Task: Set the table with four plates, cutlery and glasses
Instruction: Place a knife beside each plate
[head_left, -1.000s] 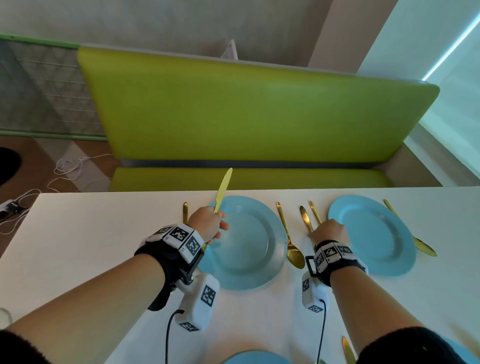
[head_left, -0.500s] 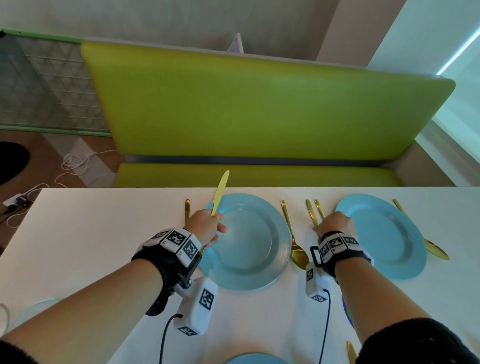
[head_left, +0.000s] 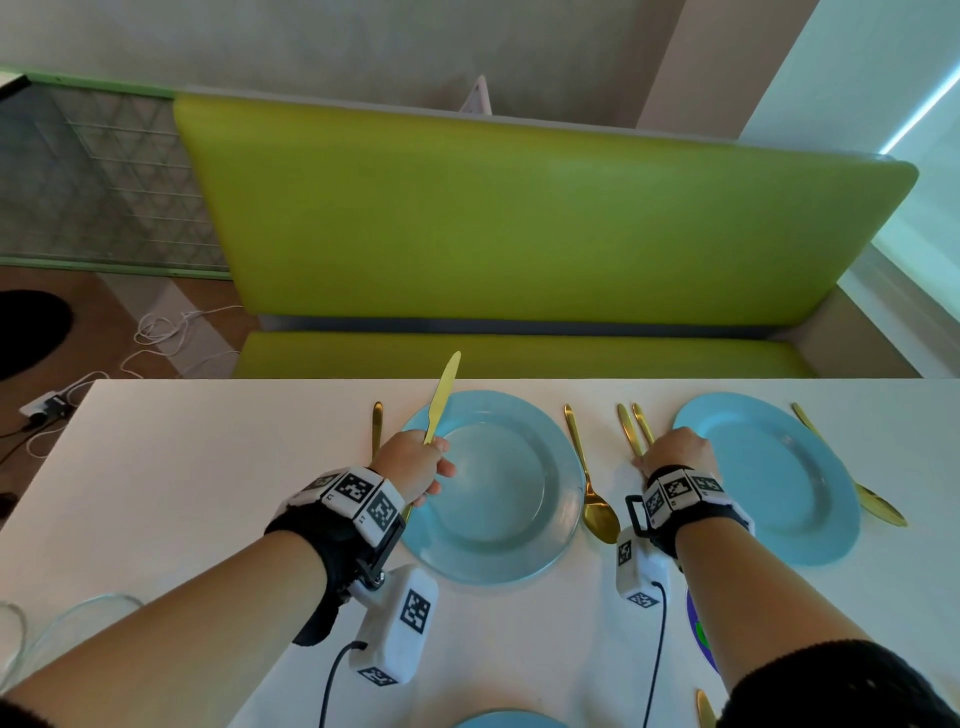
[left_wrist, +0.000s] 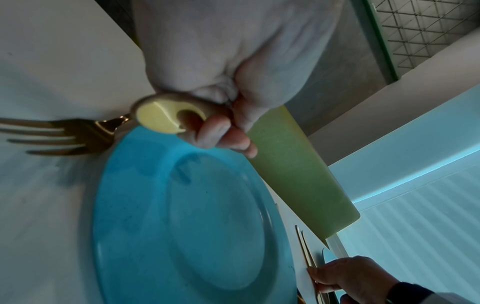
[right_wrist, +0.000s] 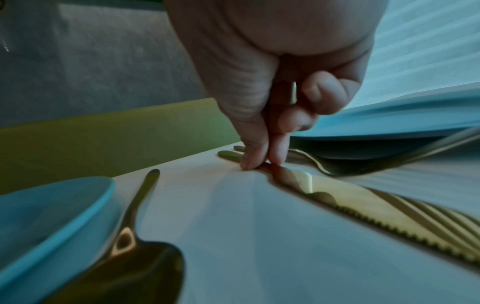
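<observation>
On the white bench (head_left: 208, 467), a gold fork (head_left: 377, 423) lies left of the left blue plate (head_left: 498, 488). The left hand (head_left: 410, 465) curls its fingers (left_wrist: 221, 135) round a gold knife (head_left: 441, 397), raised over that plate's left rim, blade pointing away. A gold spoon (head_left: 592, 483) lies just right of the plate. Further right, the right hand (head_left: 672, 449) pinches a serrated knife (right_wrist: 363, 203) lying flat on the bench, beside the right plate (head_left: 769, 478).
</observation>
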